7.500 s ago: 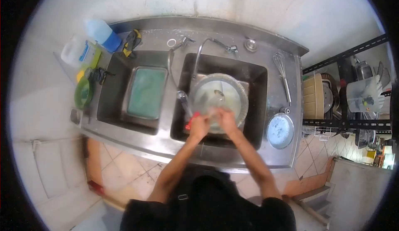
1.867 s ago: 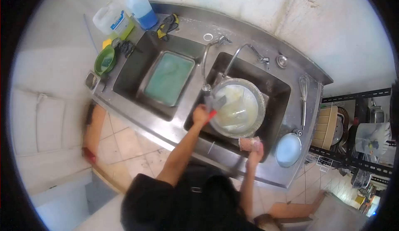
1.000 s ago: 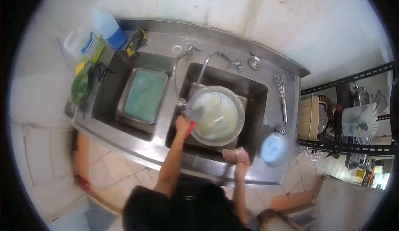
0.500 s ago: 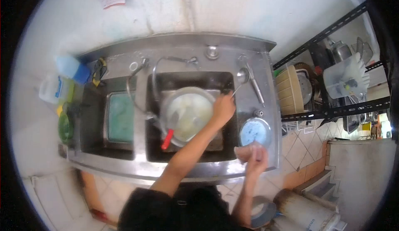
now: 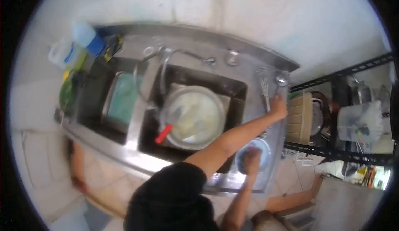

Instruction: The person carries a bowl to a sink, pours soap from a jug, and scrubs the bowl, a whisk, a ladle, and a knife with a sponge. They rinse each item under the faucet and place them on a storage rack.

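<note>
My left hand [image 5: 278, 108] is stretched out to the counter's right edge, fingers closed around the handle of a metal ladle [image 5: 282, 80]. Beside it a whisk [image 5: 265, 87] lies on the steel counter. My right hand [image 5: 252, 160] is down in a round bowl of blue liquid [image 5: 266, 148]. Its fingers are closed and blurred, and the pinkish-brown pad in them is mostly hidden. In the middle sink basin stands a large metal pot [image 5: 222, 127] with cloudy pale liquid. A red-handled utensil [image 5: 163, 134] leans over the pot's left rim.
The left basin holds a tray of green liquid [image 5: 123, 96]. Plastic jugs [image 5: 89, 40] and a green container [image 5: 66, 92] stand at the far left. A faucet hose [image 5: 166, 71] arches over the middle basin. On the right, a black rack [image 5: 353, 154] holds a beige crate [image 5: 300, 116] and dishes.
My left hand has carried the ladle from the middle basin to the right side of the counter. My right hand has moved from the bowl's front edge into it. The view has turned and shifted.
</note>
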Demonstrator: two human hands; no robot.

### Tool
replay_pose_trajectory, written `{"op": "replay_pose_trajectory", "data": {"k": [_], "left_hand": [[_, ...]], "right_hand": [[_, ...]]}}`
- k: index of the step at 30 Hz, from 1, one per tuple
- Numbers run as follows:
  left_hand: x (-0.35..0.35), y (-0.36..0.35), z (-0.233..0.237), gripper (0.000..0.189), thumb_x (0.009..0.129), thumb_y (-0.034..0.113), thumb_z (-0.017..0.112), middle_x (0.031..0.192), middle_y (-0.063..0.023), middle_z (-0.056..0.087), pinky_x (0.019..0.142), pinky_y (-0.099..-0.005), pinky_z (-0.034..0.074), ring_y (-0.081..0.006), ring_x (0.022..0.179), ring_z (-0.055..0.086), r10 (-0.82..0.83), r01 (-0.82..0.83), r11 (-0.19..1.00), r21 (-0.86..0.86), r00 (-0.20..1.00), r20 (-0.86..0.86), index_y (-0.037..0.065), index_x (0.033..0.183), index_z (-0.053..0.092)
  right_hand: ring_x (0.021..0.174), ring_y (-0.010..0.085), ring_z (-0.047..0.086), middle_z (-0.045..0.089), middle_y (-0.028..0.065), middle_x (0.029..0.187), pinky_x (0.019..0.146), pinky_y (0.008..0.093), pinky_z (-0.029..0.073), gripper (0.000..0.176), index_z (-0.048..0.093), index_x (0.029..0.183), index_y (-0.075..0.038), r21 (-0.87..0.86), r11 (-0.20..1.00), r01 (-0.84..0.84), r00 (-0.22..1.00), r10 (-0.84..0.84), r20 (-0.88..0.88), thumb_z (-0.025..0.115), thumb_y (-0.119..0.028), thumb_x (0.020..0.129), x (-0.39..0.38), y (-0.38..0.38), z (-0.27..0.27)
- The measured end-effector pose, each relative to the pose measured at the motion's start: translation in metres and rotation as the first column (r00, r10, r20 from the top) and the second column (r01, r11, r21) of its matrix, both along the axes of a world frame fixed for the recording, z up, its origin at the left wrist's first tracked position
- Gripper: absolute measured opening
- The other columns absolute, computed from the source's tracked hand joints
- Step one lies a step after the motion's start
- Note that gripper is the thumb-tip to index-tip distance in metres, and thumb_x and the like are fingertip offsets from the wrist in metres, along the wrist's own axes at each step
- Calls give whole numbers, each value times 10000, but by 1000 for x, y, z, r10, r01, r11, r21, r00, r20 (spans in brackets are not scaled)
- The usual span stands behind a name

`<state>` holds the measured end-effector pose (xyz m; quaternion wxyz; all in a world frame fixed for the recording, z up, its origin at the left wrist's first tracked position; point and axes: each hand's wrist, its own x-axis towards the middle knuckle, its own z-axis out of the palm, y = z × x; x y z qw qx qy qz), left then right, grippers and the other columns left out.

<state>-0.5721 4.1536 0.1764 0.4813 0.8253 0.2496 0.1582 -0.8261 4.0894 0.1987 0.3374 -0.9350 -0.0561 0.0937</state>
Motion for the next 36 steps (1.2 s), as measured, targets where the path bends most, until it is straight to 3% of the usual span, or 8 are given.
{"op": "replay_pose_trajectory", "data": {"k": [4,5,6,10,16,24,27,36], "left_hand": [[-143,132,55,446,743,93,614,1093,-237,564,870,-434,439,-365,1004,550,-128,223,930,-293,942,310,-80,1141,509],[-171,156,21,471,739,127,660,1060,-229,572,887,-429,422,-363,993,544,5,60,965,-255,969,245,-65,1142,511],[-217,186,10,508,710,174,722,1101,-213,552,932,-417,382,-361,1049,500,113,-115,993,15,988,103,-50,1121,526],[-285,218,-45,535,734,266,708,1261,-198,460,1046,-524,214,-387,1221,355,174,-13,913,407,915,-363,-22,1147,528],[-279,244,-108,358,860,374,511,1053,-121,618,1103,-523,98,-332,1188,417,-405,653,316,688,749,-524,69,826,697],[-253,332,-80,602,812,587,521,681,-140,640,989,-435,314,-255,883,600,-405,463,881,93,842,-356,31,638,672],[-246,354,-64,503,833,519,531,728,-150,658,924,-387,371,-275,918,577,-483,274,838,-471,774,-410,57,752,714],[-261,341,-63,456,818,450,602,1146,-156,594,915,-333,402,-251,1052,538,-450,7,501,-866,857,-253,88,1090,653]], "right_hand": [[1028,431,502,563,263,1024,923,454,378,379,467,1081,86,-303,952,-44,940,142,310,500,-58,732,2,-16,-65],[1095,431,465,523,291,1108,967,434,347,462,438,1148,104,-406,903,-137,989,100,-111,504,-82,730,18,0,-34],[1162,431,427,483,319,1192,1011,415,316,546,410,1214,123,-458,850,-261,866,-4,-501,508,-106,728,27,8,-18],[1246,385,394,400,299,1325,1025,384,315,688,327,1326,97,-202,978,-52,990,23,-142,518,-157,716,25,-12,-20],[1069,333,555,577,219,1126,944,385,403,520,446,1219,62,-196,976,94,982,-124,-142,519,-107,733,13,35,106],[847,254,615,626,166,939,773,365,480,331,518,1075,45,201,943,265,964,-263,-35,505,6,746,-6,72,133],[796,281,624,630,189,870,737,376,482,288,528,1023,56,223,957,185,981,-166,-103,525,-12,743,-5,107,129],[863,387,609,624,242,897,763,400,467,288,551,993,38,181,948,263,963,-248,-103,565,-57,722,-9,119,145]]}}
